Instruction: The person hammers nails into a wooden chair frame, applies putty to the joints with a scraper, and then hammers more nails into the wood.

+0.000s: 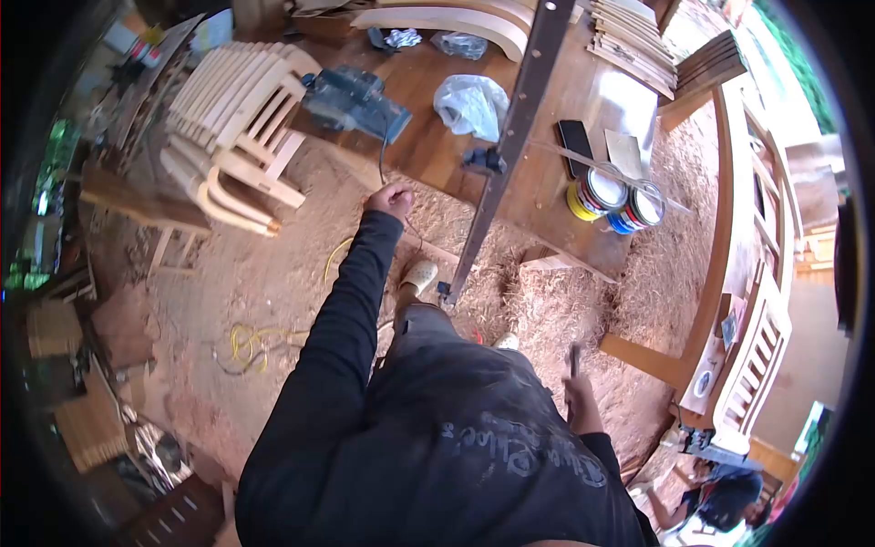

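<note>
My left hand (390, 201) is closed at the table's front edge, close to a dark cord; what it holds, if anything, is hidden. The cord runs up to a blue-green power tool (355, 98) lying on the wooden table (424, 150). At the lower right, my right hand (581, 397) is wrapped round a thin dark tool (574, 360), held upright beside my body. A long dark metal bar clamp (510, 150) slants across the table and past its front edge, between my two hands.
Two paint cans (597, 194) and a black phone (574, 146) lie right on the table. Stacked wooden chair parts (237, 118) stand left. Yellow cord (246, 345) lies on the dirt floor. A wooden frame (720, 273) is at right; another person (725, 497) sits lower right.
</note>
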### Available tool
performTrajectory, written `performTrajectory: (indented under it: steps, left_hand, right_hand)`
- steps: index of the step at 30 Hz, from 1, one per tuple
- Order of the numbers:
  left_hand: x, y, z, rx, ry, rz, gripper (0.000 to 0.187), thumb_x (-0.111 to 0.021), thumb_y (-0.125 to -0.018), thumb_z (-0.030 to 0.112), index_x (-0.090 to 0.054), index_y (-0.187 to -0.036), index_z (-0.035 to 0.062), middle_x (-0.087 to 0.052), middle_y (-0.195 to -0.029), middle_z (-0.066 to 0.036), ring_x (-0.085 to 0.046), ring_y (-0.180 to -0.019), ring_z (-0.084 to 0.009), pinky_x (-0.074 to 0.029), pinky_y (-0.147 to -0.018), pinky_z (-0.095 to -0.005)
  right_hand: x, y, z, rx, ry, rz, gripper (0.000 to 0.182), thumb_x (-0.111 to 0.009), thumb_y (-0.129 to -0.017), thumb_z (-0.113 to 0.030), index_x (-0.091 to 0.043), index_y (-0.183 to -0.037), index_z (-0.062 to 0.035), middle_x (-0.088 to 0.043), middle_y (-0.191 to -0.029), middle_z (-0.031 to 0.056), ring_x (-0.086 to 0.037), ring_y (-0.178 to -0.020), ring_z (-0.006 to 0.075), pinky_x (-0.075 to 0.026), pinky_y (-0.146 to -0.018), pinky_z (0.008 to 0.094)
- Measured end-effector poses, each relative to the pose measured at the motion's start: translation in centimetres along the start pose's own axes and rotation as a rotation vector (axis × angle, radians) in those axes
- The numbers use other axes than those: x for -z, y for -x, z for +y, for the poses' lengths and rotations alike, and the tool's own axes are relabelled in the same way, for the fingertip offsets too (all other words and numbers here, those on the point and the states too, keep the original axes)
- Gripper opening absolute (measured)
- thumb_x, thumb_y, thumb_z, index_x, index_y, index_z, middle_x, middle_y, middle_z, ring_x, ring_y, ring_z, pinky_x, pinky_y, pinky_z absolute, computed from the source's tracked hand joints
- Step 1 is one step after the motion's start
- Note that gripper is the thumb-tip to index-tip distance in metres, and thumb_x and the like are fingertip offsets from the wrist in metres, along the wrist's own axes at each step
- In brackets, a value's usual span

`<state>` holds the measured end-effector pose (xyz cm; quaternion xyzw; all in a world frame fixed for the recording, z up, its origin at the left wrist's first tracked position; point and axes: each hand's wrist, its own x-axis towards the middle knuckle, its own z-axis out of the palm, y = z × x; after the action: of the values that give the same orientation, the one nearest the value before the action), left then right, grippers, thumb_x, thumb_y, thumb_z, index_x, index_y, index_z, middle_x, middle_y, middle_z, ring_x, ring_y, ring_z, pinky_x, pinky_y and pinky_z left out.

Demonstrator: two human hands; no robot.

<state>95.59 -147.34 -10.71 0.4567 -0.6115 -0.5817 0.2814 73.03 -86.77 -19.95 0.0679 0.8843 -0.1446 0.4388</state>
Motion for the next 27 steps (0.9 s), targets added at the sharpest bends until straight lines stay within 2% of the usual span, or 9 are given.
performTrajectory:
  steps: [1,2,3,5,10,13,16,23,27]
  left_hand:
    - [-0.3,-3.1,-0.1,-0.053,-0.094,-0.026,0.023,-0.065,-0.092,0.008,-0.073,-0.114,0.0062,-0.076,-0.09,-0.008,-0.072,-0.08,-0.0181,-0.058,-0.076,-0.0327]
    - [-0.6,-6.9,0.3,-0.12,-0.187,-0.046,0.022,-0.063,-0.094,0.006,-0.073,-0.113,0.0051,-0.074,-0.089,-0.005,-0.07,-0.078,-0.0134,-0.057,-0.073,-0.0301]
    - [-0.6,-10.7,0.3,-0.187,-0.277,-0.066,0.021,-0.06,-0.096,0.004,-0.073,-0.113,0.0039,-0.073,-0.088,-0.003,-0.068,-0.076,-0.0087,-0.056,-0.07,-0.0275]
    - [-1.8,-15.6,1.0,-0.374,-0.303,-0.143,0.021,-0.06,-0.095,0.005,-0.073,-0.111,0.0051,-0.075,-0.09,-0.009,-0.073,-0.086,-0.0178,-0.058,-0.076,-0.0341]
    - [-5.7,-26.1,2.5,-0.735,-0.675,-0.285,0.024,-0.065,-0.088,0.009,-0.074,-0.11,0.0129,-0.074,-0.099,-0.013,-0.072,-0.09,-0.0335,-0.058,-0.084,-0.0426]
    - [-7.7,-30.3,1.2,-0.682,-1.048,-0.401,0.024,-0.068,-0.086,0.015,-0.075,-0.109,0.0158,-0.073,-0.099,-0.011,-0.07,-0.096,-0.0342,-0.057,-0.088,-0.0419]
    - [-8.8,-33.3,-1.0,-0.784,-1.022,-0.503,0.022,-0.072,-0.085,0.022,-0.075,-0.106,0.0164,-0.071,-0.101,-0.01,-0.07,-0.1,-0.0332,-0.057,-0.091,-0.0415]
    - [-10.3,-32.4,6.1,-0.387,-1.195,-0.538,0.023,-0.068,-0.088,0.027,-0.076,-0.108,0.0194,-0.073,-0.109,-0.013,-0.069,-0.104,-0.0355,-0.054,-0.094,-0.0462]
    - [-10.3,-32.8,4.8,-0.351,-1.124,-0.461,0.023,-0.067,-0.087,0.026,-0.073,-0.108,0.0176,-0.074,-0.106,-0.015,-0.07,-0.1,-0.0363,-0.055,-0.092,-0.0469]
  right_hand:
    - [-1.4,-2.2,7.9,-0.037,-0.216,-0.07,0.026,-0.071,-0.084,-0.024,-0.061,-0.079,0.0001,-0.057,-0.061,0.0075,-0.057,-0.048,0.0193,-0.041,-0.043,0.0369]
    - [-2.5,-5.0,15.9,0.06,0.048,-0.105,0.037,-0.069,-0.083,-0.029,-0.066,-0.079,0.0074,-0.066,-0.069,0.015,-0.068,-0.061,0.0261,-0.049,-0.052,0.0424]
    - [-3.6,1.5,14.8,-0.132,0.039,-0.056,0.036,-0.069,-0.083,-0.029,-0.066,-0.079,0.0074,-0.066,-0.069,0.0149,-0.067,-0.061,0.0261,-0.049,-0.051,0.0424]
    - [-6.8,12.2,10.3,-0.39,-0.071,0.012,0.036,-0.07,-0.084,-0.028,-0.066,-0.079,0.0074,-0.066,-0.068,0.0148,-0.067,-0.06,0.0261,-0.049,-0.051,0.0424]
    - [-14.3,24.5,0.8,-0.486,-0.312,0.101,0.035,-0.07,-0.084,-0.027,-0.066,-0.078,0.0075,-0.065,-0.067,0.0146,-0.066,-0.058,0.0261,-0.048,-0.049,0.0423]
    - [-17.3,27.7,-3.9,-0.494,-0.397,0.141,0.034,-0.07,-0.085,-0.026,-0.066,-0.078,0.0076,-0.064,-0.066,0.0144,-0.066,-0.057,0.0261,-0.048,-0.048,0.0423]
    - [-19.4,30.0,-6.6,-0.508,-0.455,0.172,0.034,-0.07,-0.085,-0.025,-0.065,-0.078,0.0077,-0.064,-0.065,0.0143,-0.065,-0.055,0.026,-0.048,-0.047,0.0423]
    - [-22.0,31.9,-8.5,-0.558,-0.502,0.195,0.033,-0.07,-0.086,-0.023,-0.065,-0.077,0.0078,-0.063,-0.063,0.0139,-0.064,-0.053,0.026,-0.047,-0.045,0.0422]
    - [-23.1,32.6,-9.3,-0.57,-0.498,0.203,0.032,-0.071,-0.087,-0.022,-0.065,-0.077,0.0079,-0.062,-0.062,0.0137,-0.064,-0.051,0.026,-0.046,-0.044,0.0422]
